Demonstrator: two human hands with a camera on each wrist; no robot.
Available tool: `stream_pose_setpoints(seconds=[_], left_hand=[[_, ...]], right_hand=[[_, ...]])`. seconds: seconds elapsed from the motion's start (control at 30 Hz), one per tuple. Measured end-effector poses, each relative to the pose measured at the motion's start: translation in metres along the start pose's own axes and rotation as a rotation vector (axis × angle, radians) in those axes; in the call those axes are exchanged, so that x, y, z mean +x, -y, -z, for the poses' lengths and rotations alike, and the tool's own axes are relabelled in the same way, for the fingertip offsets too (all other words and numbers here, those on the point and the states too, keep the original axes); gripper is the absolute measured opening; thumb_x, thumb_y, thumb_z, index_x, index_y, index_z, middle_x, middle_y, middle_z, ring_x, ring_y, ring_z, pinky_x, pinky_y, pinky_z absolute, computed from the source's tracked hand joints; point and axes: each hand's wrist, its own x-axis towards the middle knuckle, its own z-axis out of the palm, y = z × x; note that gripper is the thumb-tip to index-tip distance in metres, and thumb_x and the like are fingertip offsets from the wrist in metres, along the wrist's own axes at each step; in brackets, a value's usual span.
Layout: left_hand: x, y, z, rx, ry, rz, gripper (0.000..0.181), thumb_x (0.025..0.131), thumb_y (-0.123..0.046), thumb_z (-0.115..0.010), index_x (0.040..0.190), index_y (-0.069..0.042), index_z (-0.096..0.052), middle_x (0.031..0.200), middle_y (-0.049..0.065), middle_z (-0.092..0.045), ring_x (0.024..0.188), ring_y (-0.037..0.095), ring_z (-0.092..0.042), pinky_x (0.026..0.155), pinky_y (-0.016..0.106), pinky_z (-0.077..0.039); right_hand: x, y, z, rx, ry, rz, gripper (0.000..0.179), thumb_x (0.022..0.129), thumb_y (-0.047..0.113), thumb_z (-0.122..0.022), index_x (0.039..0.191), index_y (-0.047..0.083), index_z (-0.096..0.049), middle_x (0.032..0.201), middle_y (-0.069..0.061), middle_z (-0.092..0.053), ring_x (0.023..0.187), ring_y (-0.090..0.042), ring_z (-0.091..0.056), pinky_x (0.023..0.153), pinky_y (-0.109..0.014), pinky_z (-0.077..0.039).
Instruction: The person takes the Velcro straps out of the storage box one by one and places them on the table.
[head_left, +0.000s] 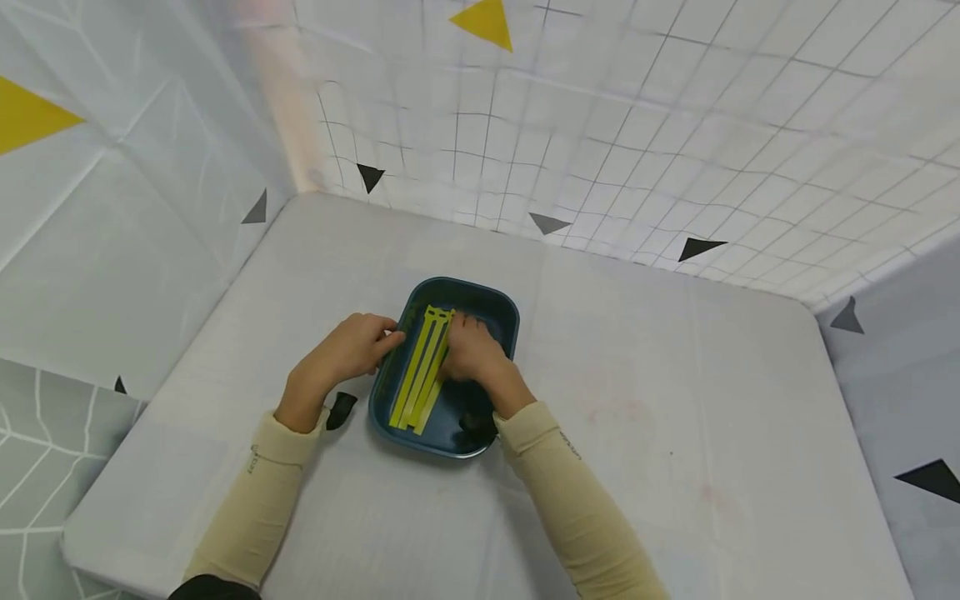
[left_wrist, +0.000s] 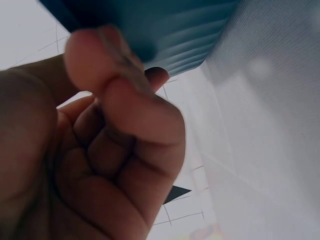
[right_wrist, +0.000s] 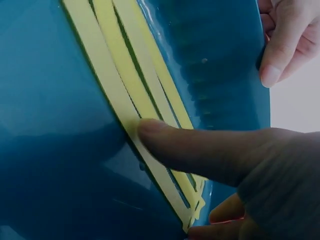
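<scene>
Several long, flat yellow strips point(head_left: 420, 371) lie side by side, lengthwise, in a dark blue tray point(head_left: 512, 312). My right hand point(head_left: 474, 350) reaches into the tray over their right side. In the right wrist view its thumb point(right_wrist: 200, 150) rests across the strips point(right_wrist: 125, 65), while other fingertips touch down near their notched far end. At the tray's left rim, my left hand point(head_left: 352, 346) grips the edge with thumb and fingertips. The left wrist view shows that hand's curled fingers point(left_wrist: 145, 117) against the tray's ribbed outer wall point(left_wrist: 185, 45).
The tray stands on a white-covered table point(head_left: 637, 433). A white grid-patterned sheet point(head_left: 600, 125) rises behind it, with grey sheets at both sides. Small black wrist devices point(head_left: 342, 411) sit under both wrists; the right one overlaps the tray's near corner.
</scene>
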Motion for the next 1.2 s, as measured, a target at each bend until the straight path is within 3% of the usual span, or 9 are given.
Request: stream_pose_setpoints(seconds=[0.2, 0.43, 0.73, 0.93, 1.2], left_hand=[[-0.0003, 0.0007, -0.001, 0.013, 0.0, -0.018, 0.029, 0.104, -0.018, -0.053, 0.117, 0.006, -0.064, 0.065, 0.003, -0.06, 0.051, 0.016, -0.055, 0.051, 0.03, -0.044], [-0.0005, 0.0009, -0.0019, 0.023, -0.001, -0.02, 0.03, 0.104, -0.018, -0.052, 0.118, 0.006, -0.063, 0.066, 0.003, -0.062, 0.051, 0.016, -0.057, 0.054, 0.031, -0.046], [-0.0005, 0.0026, -0.0027, 0.017, -0.006, -0.023, 0.032, 0.104, -0.019, -0.053, 0.121, 0.007, -0.062, 0.073, 0.005, -0.066, 0.052, 0.016, -0.059, 0.054, 0.031, -0.048], [0.0003, 0.0024, -0.0025, 0.014, 0.001, -0.017, 0.029, 0.104, -0.019, -0.053, 0.116, 0.005, -0.064, 0.069, 0.004, -0.064, 0.052, 0.019, -0.058, 0.053, 0.031, -0.046], [0.0009, 0.0011, -0.0029, 0.014, 0.001, -0.012, 0.027, 0.104, -0.019, -0.053, 0.113, 0.003, -0.064, 0.065, 0.003, -0.061, 0.051, 0.018, -0.056, 0.053, 0.031, -0.044]], right_hand=[[-0.0004, 0.0009, -0.0024, -0.036, -0.032, -0.025, 0.101, 0.078, 0.034, -0.085, 0.149, -0.005, -0.026, 0.142, -0.023, -0.036, 0.127, -0.034, -0.039, 0.103, -0.045, -0.04], [-0.0002, -0.0034, 0.0032, -0.077, -0.053, -0.044, 0.081, 0.08, 0.037, -0.083, 0.134, -0.009, -0.044, 0.121, -0.02, -0.041, 0.109, -0.032, -0.042, 0.089, -0.041, -0.047], [0.0023, -0.0059, -0.0016, -0.062, -0.033, -0.055, 0.055, 0.081, 0.036, -0.082, 0.115, -0.002, -0.062, 0.125, -0.021, -0.042, 0.109, -0.032, -0.043, 0.087, -0.041, -0.048], [0.003, -0.005, -0.0021, -0.068, -0.043, -0.054, 0.049, 0.082, 0.035, -0.082, 0.113, 0.001, -0.063, 0.121, -0.019, -0.048, 0.103, -0.03, -0.048, 0.086, -0.041, -0.048], [0.0017, -0.0045, -0.0025, -0.043, -0.122, -0.018, 0.018, 0.091, 0.017, -0.07, 0.096, 0.002, -0.062, 0.089, -0.011, -0.057, 0.076, -0.024, -0.054, 0.066, -0.031, -0.046]])
